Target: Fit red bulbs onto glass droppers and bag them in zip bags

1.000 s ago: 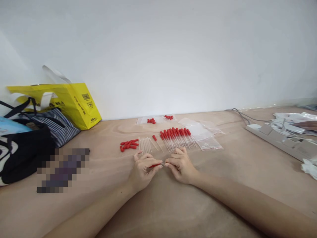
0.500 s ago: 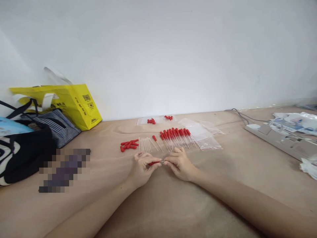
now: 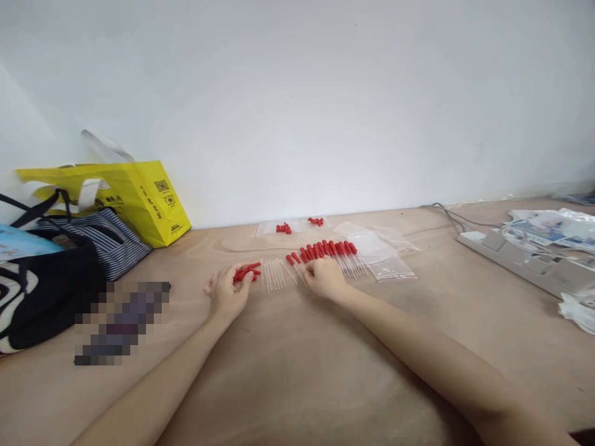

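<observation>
Brown tabletop (image 3: 279, 371), loose red bulbs (image 3: 250, 270) partly under left grip (image 3: 229, 292)

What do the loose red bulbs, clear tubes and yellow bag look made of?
Loose red bulbs: probably rubber, satin; solid opaque colour, faint sheen.
Clear tubes: glass or plastic, smooth; see-through, but too small to settle.
Yellow bag: perhaps coated non-woven fabric, fairly matt; flat printed panels, crisp edges.
</observation>
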`<state>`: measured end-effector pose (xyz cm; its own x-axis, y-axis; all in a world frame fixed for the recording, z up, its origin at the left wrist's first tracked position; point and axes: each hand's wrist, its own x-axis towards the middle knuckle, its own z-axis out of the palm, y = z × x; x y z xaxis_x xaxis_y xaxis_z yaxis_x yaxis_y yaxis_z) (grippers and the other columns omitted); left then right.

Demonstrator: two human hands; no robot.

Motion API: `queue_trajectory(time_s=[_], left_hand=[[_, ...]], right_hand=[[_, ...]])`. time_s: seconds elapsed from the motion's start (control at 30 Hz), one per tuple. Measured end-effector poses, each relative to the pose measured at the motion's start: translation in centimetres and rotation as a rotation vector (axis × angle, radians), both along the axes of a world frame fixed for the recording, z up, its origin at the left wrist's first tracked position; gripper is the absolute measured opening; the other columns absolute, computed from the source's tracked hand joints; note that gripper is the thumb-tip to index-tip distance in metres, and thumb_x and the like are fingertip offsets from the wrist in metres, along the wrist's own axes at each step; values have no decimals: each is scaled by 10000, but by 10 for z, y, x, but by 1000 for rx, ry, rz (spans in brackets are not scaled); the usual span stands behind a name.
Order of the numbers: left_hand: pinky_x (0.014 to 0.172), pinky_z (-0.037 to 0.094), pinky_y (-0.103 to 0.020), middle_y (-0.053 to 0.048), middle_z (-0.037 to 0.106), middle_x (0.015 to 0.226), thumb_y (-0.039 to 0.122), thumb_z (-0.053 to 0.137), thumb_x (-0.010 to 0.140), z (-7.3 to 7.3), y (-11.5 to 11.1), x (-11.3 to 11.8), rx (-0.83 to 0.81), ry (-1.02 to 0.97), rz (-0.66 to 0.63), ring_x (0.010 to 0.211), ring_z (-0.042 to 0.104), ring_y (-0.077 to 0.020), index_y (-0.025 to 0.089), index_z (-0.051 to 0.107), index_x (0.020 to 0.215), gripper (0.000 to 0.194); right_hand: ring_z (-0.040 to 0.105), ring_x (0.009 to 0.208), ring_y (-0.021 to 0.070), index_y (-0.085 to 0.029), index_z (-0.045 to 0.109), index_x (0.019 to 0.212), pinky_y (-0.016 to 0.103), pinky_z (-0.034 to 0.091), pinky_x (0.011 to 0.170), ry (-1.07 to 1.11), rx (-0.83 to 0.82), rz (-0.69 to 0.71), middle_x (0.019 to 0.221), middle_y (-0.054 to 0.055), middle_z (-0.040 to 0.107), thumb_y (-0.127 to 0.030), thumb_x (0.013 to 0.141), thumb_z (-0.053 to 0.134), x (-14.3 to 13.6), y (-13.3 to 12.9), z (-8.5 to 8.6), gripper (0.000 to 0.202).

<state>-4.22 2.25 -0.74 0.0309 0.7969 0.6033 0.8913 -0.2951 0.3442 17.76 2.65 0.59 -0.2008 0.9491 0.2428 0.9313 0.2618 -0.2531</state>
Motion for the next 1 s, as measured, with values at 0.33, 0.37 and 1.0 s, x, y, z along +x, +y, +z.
queue_trajectory(time_s=[0.33,0.37,1.0], left_hand=[[833,271,-454,-48,541,1047,334,553,735,0,13,-19,-90,246,106,995,422,-271,292,649,796,121],[833,271,-451,-49,537,1055,332,555,737,0,13,-18,-96,256,94,1001,416,-273,297,651,800,120],[765,376,-343,-48,598,852,286,437,813,-2,-4,4,78,65,-316,835,503,-201,197,528,910,161]], right_hand=[[524,888,225,-141,637,832,330,316,742,-52,-8,-151,873,127,633,-304,799,422,-20,20,-4,272],[516,899,226,-140,634,838,335,311,750,-56,12,-140,880,127,630,-310,805,411,-20,20,-4,283],[499,951,267,-120,632,911,373,277,764,-88,-181,-137,977,161,608,-165,742,469,-60,29,5,240]])
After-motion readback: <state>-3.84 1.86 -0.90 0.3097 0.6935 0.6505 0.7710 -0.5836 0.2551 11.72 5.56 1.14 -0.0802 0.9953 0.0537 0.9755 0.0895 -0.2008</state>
